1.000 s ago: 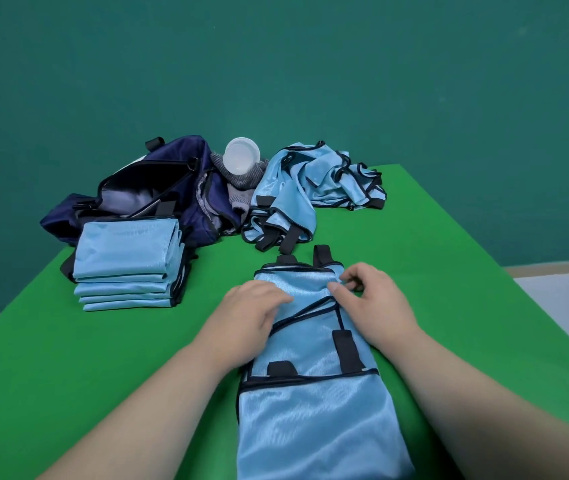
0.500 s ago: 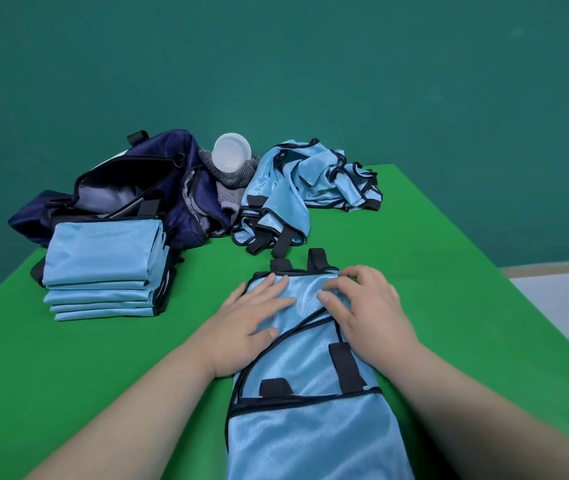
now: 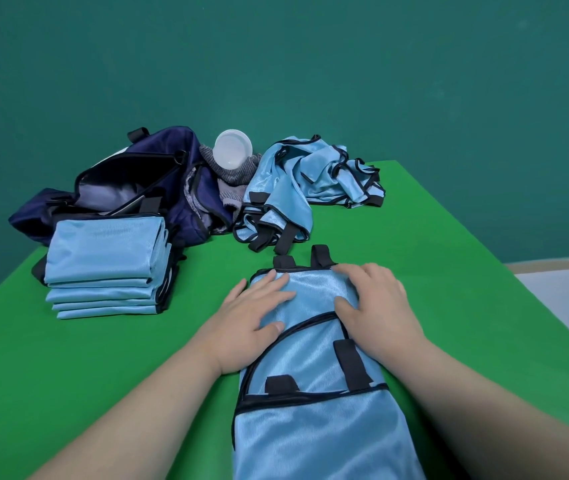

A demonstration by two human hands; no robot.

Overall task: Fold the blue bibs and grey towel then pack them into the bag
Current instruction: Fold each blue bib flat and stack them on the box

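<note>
A light blue bib (image 3: 314, 393) with black trim lies lengthwise on the green table in front of me. My left hand (image 3: 253, 317) rests flat on its far left part with fingers straight. My right hand (image 3: 376, 303) lies flat on its far right part, fingertips near the black straps at the far edge. A stack of folded blue bibs (image 3: 106, 268) sits at the left. The open navy bag (image 3: 130, 192) stands behind that stack. A grey towel (image 3: 233, 181) lies crumpled beside the bag. A heap of unfolded blue bibs (image 3: 307, 181) sits at the back.
A white round cup or lid (image 3: 233, 154) rests on the grey towel. The green table (image 3: 466, 271) ends at the right, where pale floor shows. A teal wall stands behind the table.
Both hands have flattened and spread apart on the bib's far end; the right hand no longer pinches the trim. The view has shifted slightly.
</note>
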